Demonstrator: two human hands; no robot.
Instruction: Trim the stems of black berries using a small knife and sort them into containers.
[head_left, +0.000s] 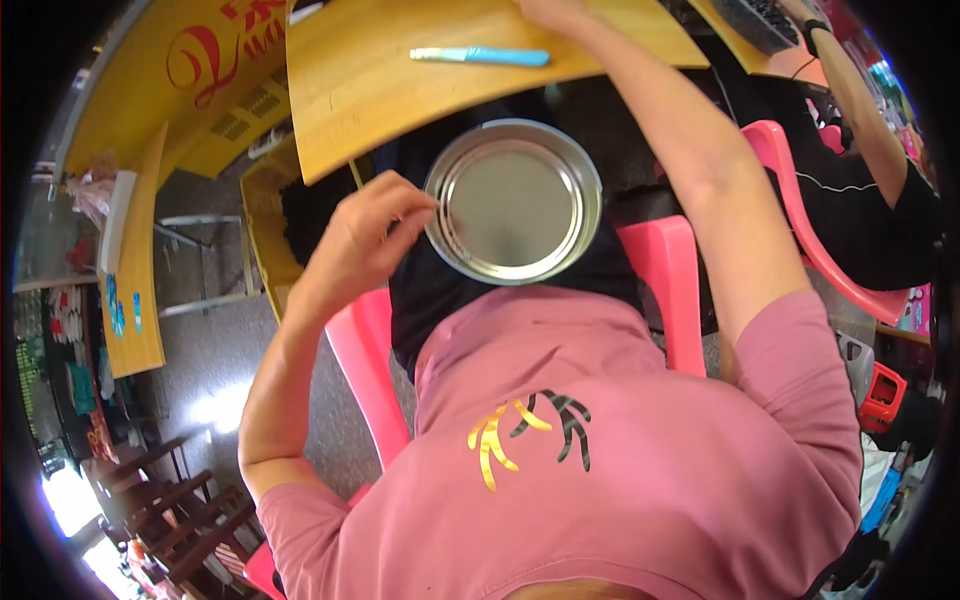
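Observation:
A round, shallow silver metal tin (512, 200) rests on my lap, its open side facing up. At the tin's left rim, my left hand (382, 222) is closed, with thumb and curled fingers pinching the edge. My right arm stretches forward over the wooden table (370, 110). Only part of my right hand (552, 14) shows at the top edge of the picture, and its fingers are cut off. Between the tin and the table's far side lies a slim brush-like tool (480, 56) with a light blue handle and a pale, shiny end.
I sit in a pink plastic chair (665, 285). Another pink chair (790, 190) stands at the right, where another person's arm (865, 120) reaches forward. A yellow panel (190, 90) and a narrow wooden table (140, 270) are at the left. Wooden stools (180, 510) stand lower left.

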